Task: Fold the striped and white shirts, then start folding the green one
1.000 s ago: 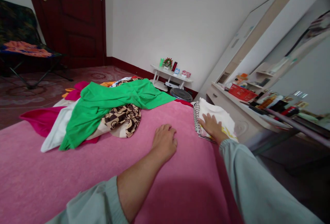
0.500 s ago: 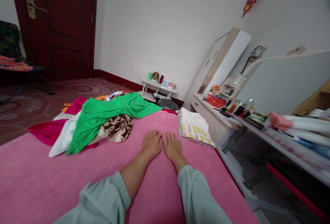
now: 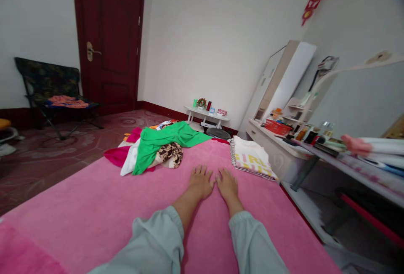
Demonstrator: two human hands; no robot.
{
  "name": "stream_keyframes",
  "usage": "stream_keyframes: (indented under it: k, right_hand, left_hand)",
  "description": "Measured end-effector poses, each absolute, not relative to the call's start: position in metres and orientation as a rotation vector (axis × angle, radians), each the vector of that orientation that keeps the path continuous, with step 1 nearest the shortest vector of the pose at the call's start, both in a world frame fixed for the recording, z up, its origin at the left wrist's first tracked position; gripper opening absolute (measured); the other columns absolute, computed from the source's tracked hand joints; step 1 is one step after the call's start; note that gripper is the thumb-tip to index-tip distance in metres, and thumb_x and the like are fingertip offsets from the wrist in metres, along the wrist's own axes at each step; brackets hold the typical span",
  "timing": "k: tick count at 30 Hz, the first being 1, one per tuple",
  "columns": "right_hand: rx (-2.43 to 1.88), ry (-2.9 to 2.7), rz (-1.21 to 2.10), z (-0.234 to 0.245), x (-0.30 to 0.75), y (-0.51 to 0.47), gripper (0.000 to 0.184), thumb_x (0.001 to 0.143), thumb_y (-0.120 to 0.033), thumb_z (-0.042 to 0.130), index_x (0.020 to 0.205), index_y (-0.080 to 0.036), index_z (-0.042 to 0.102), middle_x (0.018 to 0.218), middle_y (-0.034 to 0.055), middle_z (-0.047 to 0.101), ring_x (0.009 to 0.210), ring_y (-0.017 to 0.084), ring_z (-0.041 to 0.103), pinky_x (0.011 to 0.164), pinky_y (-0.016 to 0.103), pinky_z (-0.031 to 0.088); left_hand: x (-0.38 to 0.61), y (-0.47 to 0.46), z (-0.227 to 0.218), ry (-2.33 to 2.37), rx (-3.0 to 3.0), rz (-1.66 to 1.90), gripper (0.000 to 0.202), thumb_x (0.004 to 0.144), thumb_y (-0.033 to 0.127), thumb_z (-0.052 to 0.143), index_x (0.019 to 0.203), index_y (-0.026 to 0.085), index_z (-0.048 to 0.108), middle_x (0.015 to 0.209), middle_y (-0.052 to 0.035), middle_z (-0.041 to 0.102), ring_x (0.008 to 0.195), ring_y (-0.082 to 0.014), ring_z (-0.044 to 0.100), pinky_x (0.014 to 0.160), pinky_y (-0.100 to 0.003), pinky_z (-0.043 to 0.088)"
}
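My left hand (image 3: 202,181) lies flat on the pink bed cover (image 3: 151,206), fingers spread and holding nothing. Close beside it, my right hand (image 3: 227,184) also rests palm down with its fingers apart. Ahead and to the left is a loose heap of clothes, with a green garment (image 3: 158,141) on top, a brown patterned cloth (image 3: 170,155) and a magenta piece (image 3: 116,156) showing under it. To the right of my right hand sits a folded white garment (image 3: 251,156) with yellow and pink lettering.
A dressing table (image 3: 277,147) with a red basket (image 3: 277,127) and bottles stands along the right. Beyond the bed are a small white table (image 3: 206,112) and a dark round object (image 3: 218,134). A folding chair (image 3: 57,84) stands near the door (image 3: 110,46) at left.
The view has turned to the left, so the whole folding chair now shows. Both hands stay flat on the cover, their fingers a little more spread. The clothes lie as before.
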State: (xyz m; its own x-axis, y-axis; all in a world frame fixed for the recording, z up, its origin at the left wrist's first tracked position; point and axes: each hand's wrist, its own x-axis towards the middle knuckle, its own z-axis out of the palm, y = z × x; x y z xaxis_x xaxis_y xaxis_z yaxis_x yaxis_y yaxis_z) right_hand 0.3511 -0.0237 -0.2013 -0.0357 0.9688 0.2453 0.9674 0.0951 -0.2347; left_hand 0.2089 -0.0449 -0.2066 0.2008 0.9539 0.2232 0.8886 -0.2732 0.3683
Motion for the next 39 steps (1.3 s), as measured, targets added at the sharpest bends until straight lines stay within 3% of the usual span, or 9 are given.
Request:
stream_keyframes:
  k: [6, 12, 18, 22, 24, 26, 28, 31, 39]
  right_hand:
    - [-1.497, -1.933, 0.182, -0.219, 0.375, -0.004, 0.037, 0.084, -0.030, 0.045, 0.108, -0.019, 0.070, 0.120, 0.0082, 0.066, 0.116, 0.022, 0.058, 0.104, 0.038, 0.041]
    - [-1.408, -1.917, 0.237, -0.226, 0.381, 0.003, 0.036, 0.081, -0.032, 0.048, 0.102, -0.015, 0.072, 0.119, 0.0123, 0.066, 0.112, 0.024, 0.061, 0.103, 0.040, 0.042]
    - [-1.358, -1.892, 0.280, -0.230, 0.383, 0.006, 0.032, 0.080, -0.033, 0.051, 0.099, -0.020, 0.073, 0.117, 0.0098, 0.067, 0.111, 0.023, 0.062, 0.103, 0.043, 0.042]
    - [-1.333, -1.888, 0.322, -0.232, 0.386, 0.008, 0.035, 0.079, -0.035, 0.052, 0.100, -0.016, 0.073, 0.118, 0.0129, 0.067, 0.110, 0.024, 0.062, 0.102, 0.043, 0.043]
    - [-1.315, -1.878, 0.339, -0.233, 0.387, 0.009, 0.035, 0.078, -0.036, 0.053, 0.099, -0.017, 0.073, 0.118, 0.0127, 0.067, 0.110, 0.024, 0.062, 0.102, 0.044, 0.043]
    - [-1.301, -1.868, 0.358, -0.234, 0.388, 0.010, 0.034, 0.078, -0.037, 0.054, 0.098, -0.018, 0.073, 0.118, 0.0121, 0.067, 0.110, 0.025, 0.062, 0.101, 0.044, 0.044]
    - [-1.291, -1.868, 0.374, -0.236, 0.388, 0.011, 0.034, 0.078, -0.038, 0.055, 0.099, -0.018, 0.073, 0.119, 0.0122, 0.066, 0.110, 0.025, 0.062, 0.101, 0.045, 0.043]
    - [-1.283, -1.861, 0.379, -0.237, 0.389, 0.013, 0.034, 0.078, -0.039, 0.056, 0.099, -0.019, 0.073, 0.119, 0.0120, 0.067, 0.110, 0.026, 0.062, 0.102, 0.047, 0.043]
    - [-1.291, -1.858, 0.406, -0.241, 0.391, 0.017, 0.037, 0.076, -0.042, 0.056, 0.100, -0.018, 0.073, 0.119, 0.0128, 0.066, 0.112, 0.026, 0.061, 0.103, 0.045, 0.042]
  left_hand:
    - [0.204, -0.048, -0.203, 1.773, 2.342, 0.575, 0.061, 0.093, 0.055, 0.027, 0.144, 0.025, 0.039, 0.156, -0.0087, 0.025, 0.143, -0.0306, 0.020, 0.115, -0.052, 0.013]
    - [0.202, -0.049, -0.196, 1.759, 2.327, 0.551, 0.059, 0.091, 0.055, 0.031, 0.143, 0.027, 0.040, 0.155, -0.0062, 0.027, 0.143, -0.0299, 0.020, 0.114, -0.051, 0.017]
    - [0.197, -0.051, -0.194, 1.691, 2.347, 0.557, 0.060, 0.091, 0.054, 0.036, 0.142, 0.024, 0.042, 0.155, -0.0091, 0.028, 0.142, -0.0311, 0.022, 0.114, -0.052, 0.017]
    - [0.177, -0.046, -0.181, 1.593, 2.325, 0.651, 0.048, 0.081, 0.049, 0.058, 0.124, 0.027, 0.062, 0.138, -0.0057, 0.053, 0.129, -0.0272, 0.045, 0.109, -0.040, 0.033]
    - [0.159, -0.041, -0.166, 1.670, 2.262, 0.723, 0.036, 0.084, 0.039, 0.055, 0.115, 0.025, 0.067, 0.123, -0.0042, 0.065, 0.117, -0.0222, 0.056, 0.102, -0.033, 0.041]
    - [0.135, -0.037, -0.149, 1.836, 2.167, 0.848, 0.039, 0.091, 0.028, 0.040, 0.125, 0.020, 0.060, 0.127, -0.0078, 0.061, 0.121, -0.0214, 0.053, 0.105, -0.036, 0.038]
    - [0.109, -0.038, -0.133, 2.134, 1.977, 1.129, 0.047, 0.093, 0.024, 0.033, 0.137, 0.016, 0.045, 0.144, -0.0121, 0.044, 0.135, -0.0240, 0.036, 0.112, -0.043, 0.027]
    - [0.073, -0.044, -0.123, 2.570, 1.519, 1.529, 0.056, 0.090, 0.029, 0.041, 0.143, 0.011, 0.034, 0.153, -0.0163, 0.026, 0.143, -0.0302, 0.017, 0.115, -0.049, 0.015]
    - [0.042, -0.041, -0.143, 2.774, 1.177, 1.451, 0.060, 0.082, 0.021, 0.049, 0.138, 0.006, 0.037, 0.134, -0.0201, 0.050, 0.135, -0.0336, 0.032, 0.112, -0.049, 0.021]
